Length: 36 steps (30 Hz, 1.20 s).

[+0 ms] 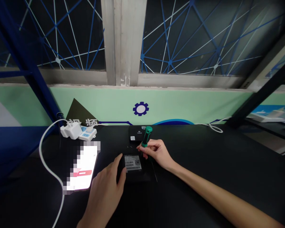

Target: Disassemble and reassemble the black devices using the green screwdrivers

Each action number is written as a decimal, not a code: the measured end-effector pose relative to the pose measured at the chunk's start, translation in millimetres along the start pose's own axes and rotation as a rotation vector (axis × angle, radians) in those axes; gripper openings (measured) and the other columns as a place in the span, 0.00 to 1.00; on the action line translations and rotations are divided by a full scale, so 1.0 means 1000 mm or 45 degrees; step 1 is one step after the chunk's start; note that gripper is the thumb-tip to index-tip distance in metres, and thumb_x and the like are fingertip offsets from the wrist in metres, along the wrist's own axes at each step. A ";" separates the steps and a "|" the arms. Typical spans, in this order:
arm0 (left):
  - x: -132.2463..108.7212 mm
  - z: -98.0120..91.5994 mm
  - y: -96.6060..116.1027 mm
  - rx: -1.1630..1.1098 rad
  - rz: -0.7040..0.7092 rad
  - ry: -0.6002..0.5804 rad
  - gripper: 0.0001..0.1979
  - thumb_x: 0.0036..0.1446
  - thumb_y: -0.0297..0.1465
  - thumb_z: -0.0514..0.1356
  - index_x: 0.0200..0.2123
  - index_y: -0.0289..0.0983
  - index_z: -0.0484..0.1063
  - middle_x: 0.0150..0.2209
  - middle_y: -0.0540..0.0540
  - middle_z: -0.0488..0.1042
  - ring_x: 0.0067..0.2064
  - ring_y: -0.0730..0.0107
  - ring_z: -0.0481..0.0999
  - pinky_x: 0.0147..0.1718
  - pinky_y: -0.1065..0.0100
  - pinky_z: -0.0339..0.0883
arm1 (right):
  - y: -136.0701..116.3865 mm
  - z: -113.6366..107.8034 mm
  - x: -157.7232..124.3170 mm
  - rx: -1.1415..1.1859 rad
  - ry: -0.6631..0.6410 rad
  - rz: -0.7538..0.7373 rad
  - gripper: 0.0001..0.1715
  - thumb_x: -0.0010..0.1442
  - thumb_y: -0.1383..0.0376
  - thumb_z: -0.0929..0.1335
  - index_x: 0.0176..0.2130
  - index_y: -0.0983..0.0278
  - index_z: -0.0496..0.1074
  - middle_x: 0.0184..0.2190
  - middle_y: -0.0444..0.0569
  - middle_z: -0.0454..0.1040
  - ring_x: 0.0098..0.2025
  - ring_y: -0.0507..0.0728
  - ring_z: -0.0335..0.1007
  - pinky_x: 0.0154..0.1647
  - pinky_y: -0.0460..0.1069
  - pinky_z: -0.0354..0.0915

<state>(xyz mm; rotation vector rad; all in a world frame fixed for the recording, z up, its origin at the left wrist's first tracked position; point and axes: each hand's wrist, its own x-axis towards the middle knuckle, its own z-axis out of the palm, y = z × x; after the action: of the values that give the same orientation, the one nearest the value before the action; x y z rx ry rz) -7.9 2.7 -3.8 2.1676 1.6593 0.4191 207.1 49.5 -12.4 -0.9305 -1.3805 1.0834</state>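
A small black box (135, 171) with a white label on its upturned face lies on the black table (204, 164). My left hand (106, 190) rests against the box's left edge, fingers bent around it, steadying it. My right hand (154, 152) is closed around a screwdriver with a green and black handle (146, 136), held upright with its tip down at the box's far right corner. A second black box (136, 134) lies just behind.
A lit phone (82, 169) lies at the left. A white power strip with a plugged adapter (78, 131) sits behind it, its white cable (46, 161) looping toward me. A green wall panel and a window frame close the back.
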 end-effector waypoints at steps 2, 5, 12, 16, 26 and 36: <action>0.000 0.000 0.000 0.005 -0.005 -0.002 0.24 0.70 0.36 0.47 0.66 0.40 0.62 0.38 0.43 0.80 0.40 0.56 0.81 0.36 0.63 0.69 | -0.001 0.000 0.001 -0.002 -0.017 0.003 0.16 0.49 0.55 0.79 0.26 0.66 0.81 0.26 0.47 0.77 0.18 0.47 0.67 0.18 0.44 0.66; 0.000 0.001 -0.001 0.011 -0.008 -0.001 0.25 0.70 0.36 0.47 0.66 0.39 0.62 0.38 0.43 0.80 0.40 0.56 0.81 0.36 0.63 0.69 | 0.000 0.001 0.002 0.037 -0.025 0.094 0.18 0.45 0.56 0.81 0.27 0.66 0.79 0.19 0.44 0.74 0.17 0.49 0.68 0.17 0.44 0.67; 0.000 0.003 -0.003 0.013 0.012 0.032 0.25 0.69 0.37 0.47 0.66 0.39 0.62 0.38 0.43 0.80 0.42 0.56 0.81 0.37 0.63 0.70 | -0.002 -0.003 0.002 0.016 0.053 0.132 0.24 0.40 0.54 0.82 0.23 0.66 0.73 0.19 0.46 0.77 0.18 0.50 0.69 0.18 0.45 0.67; 0.000 0.003 -0.003 0.000 0.015 0.029 0.25 0.70 0.37 0.47 0.66 0.39 0.62 0.39 0.43 0.80 0.43 0.55 0.81 0.38 0.62 0.70 | -0.003 -0.004 0.000 0.025 0.033 0.106 0.23 0.43 0.52 0.81 0.24 0.66 0.76 0.23 0.50 0.79 0.20 0.51 0.70 0.20 0.45 0.68; 0.000 0.001 -0.002 0.010 0.007 0.009 0.25 0.69 0.38 0.46 0.66 0.40 0.62 0.41 0.42 0.79 0.44 0.55 0.81 0.38 0.62 0.70 | 0.008 -0.011 0.000 0.125 0.074 0.008 0.19 0.51 0.54 0.78 0.27 0.66 0.76 0.27 0.51 0.81 0.21 0.51 0.70 0.22 0.46 0.68; 0.004 -0.014 -0.001 -0.016 0.005 -0.133 0.28 0.68 0.42 0.46 0.68 0.39 0.60 0.41 0.40 0.79 0.46 0.52 0.79 0.38 0.60 0.69 | 0.006 -0.011 0.001 0.094 0.060 0.011 0.20 0.52 0.53 0.78 0.27 0.65 0.74 0.26 0.50 0.80 0.21 0.51 0.69 0.22 0.47 0.68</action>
<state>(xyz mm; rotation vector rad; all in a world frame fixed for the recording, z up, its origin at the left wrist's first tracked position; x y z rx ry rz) -13.7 8.0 7.9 2.1459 1.5920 0.3110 217.4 53.0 -17.9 -0.9030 -1.2907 1.1051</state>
